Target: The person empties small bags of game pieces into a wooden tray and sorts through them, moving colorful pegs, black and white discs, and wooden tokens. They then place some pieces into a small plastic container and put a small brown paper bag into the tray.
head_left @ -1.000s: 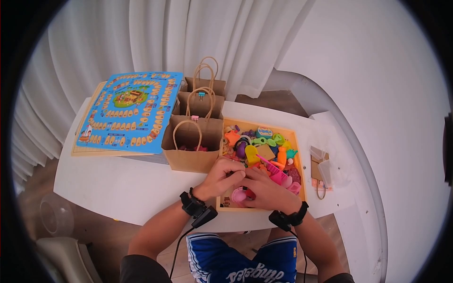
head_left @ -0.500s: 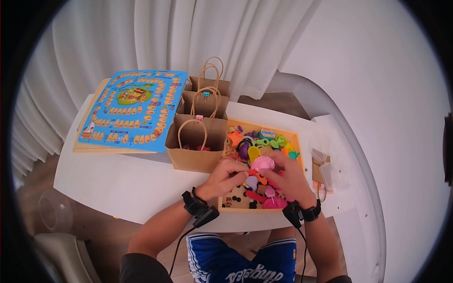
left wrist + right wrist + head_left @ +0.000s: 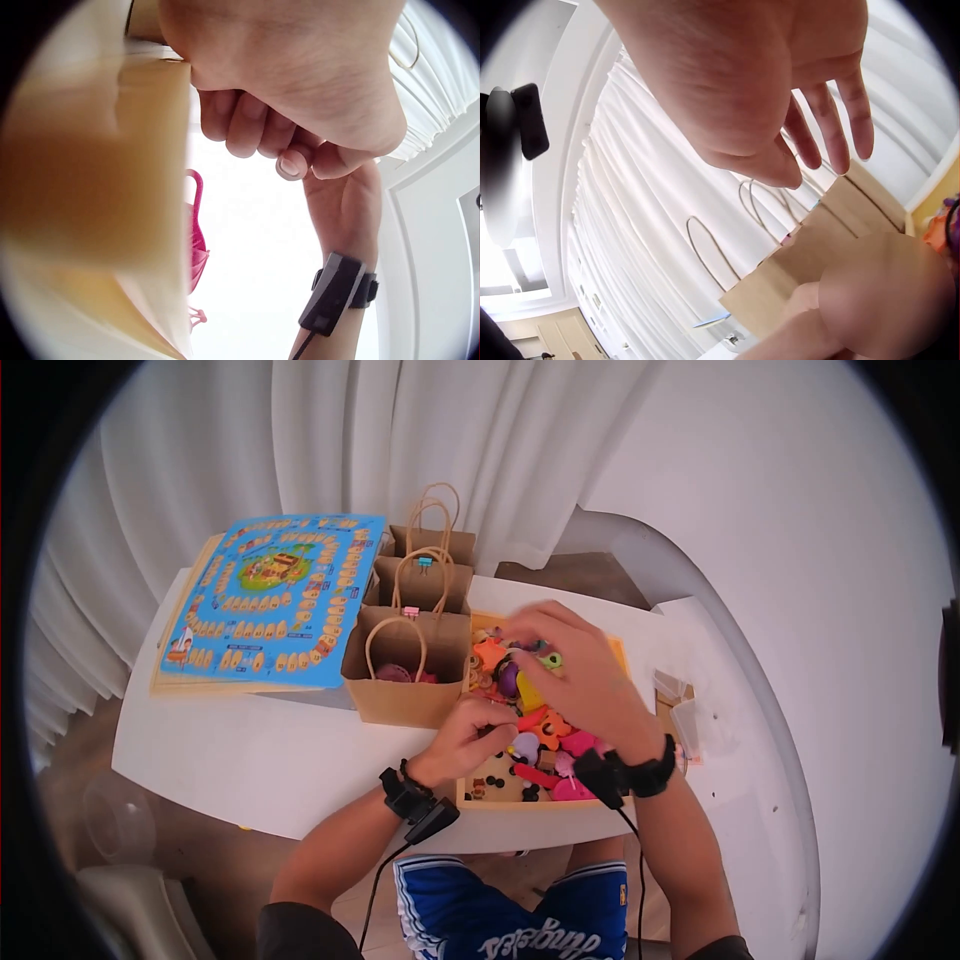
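My left hand (image 3: 468, 738) hovers at the left side of a wooden tray (image 3: 460, 796), fingers curled and thumb close to the index finger. Its fingertips come right up to a red piece (image 3: 532, 718); I cannot tell whether they pinch it. The left wrist view shows the same curled fingers (image 3: 247, 124) beside the blurred tray edge. Raised above the toys, my right hand (image 3: 580, 675) has loosely extended fingers and nothing in them, as the right wrist view confirms. A pinkish-purple toy (image 3: 393, 673) lies inside the nearest paper bag (image 3: 405, 705).
Mixed plastic toys, among them an orange piece (image 3: 489, 654) and a pink one (image 3: 573, 790), fill the tray. Two more handled bags stand behind the nearest. Left of them lies a blue game board (image 3: 275, 600). Clear plastic containers (image 3: 684, 715) sit at the right.
My right hand lifted a pink scalloped toy from the tray and let it go; a similar toy now shows in the nearest bag. The left hand stayed nearly in place.
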Demonstrator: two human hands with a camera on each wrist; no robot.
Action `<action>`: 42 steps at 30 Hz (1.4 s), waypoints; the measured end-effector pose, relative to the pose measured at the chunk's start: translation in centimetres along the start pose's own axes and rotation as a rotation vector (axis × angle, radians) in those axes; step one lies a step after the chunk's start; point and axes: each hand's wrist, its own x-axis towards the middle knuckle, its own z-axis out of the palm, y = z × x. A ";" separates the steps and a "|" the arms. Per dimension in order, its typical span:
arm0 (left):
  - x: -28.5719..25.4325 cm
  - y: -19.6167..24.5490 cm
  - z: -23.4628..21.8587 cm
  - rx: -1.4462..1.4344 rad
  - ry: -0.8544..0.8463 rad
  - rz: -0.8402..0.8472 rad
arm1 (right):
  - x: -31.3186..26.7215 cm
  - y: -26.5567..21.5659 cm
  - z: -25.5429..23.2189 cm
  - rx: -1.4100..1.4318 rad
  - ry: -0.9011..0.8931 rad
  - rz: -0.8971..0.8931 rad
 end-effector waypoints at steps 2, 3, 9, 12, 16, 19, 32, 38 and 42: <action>-0.1 0.0 -0.2 -0.004 -0.004 -0.011 | -2.2 0.8 -1.5 -0.052 -0.087 0.150; -0.1 -0.1 -0.1 -0.005 -0.020 -0.023 | -3.4 1.1 -2.1 -0.105 -0.163 0.304; 0.1 -0.4 0.0 0.017 -0.021 0.018 | -8.6 4.6 -1.8 -0.281 -0.289 0.313; -0.1 -0.2 -0.2 0.008 -0.039 -0.003 | -9.4 5.3 -0.4 -0.217 -0.195 0.260; 0.0 0.0 -0.2 -0.004 -0.038 -0.005 | -8.8 5.2 -0.2 -0.291 -0.260 0.230; -0.1 -0.1 -0.2 -0.016 -0.024 0.012 | -7.8 3.8 -0.8 -0.328 -0.232 0.270; 0.0 -0.1 -0.2 0.006 -0.030 0.023 | -5.5 2.3 -4.8 0.051 0.169 0.387; 0.1 -0.3 -0.1 -0.002 -0.032 0.035 | -4.7 1.8 -5.1 0.424 0.203 0.393; 0.0 -0.4 -0.3 0.022 -0.046 0.035 | -1.7 -0.9 -4.0 0.607 0.338 0.240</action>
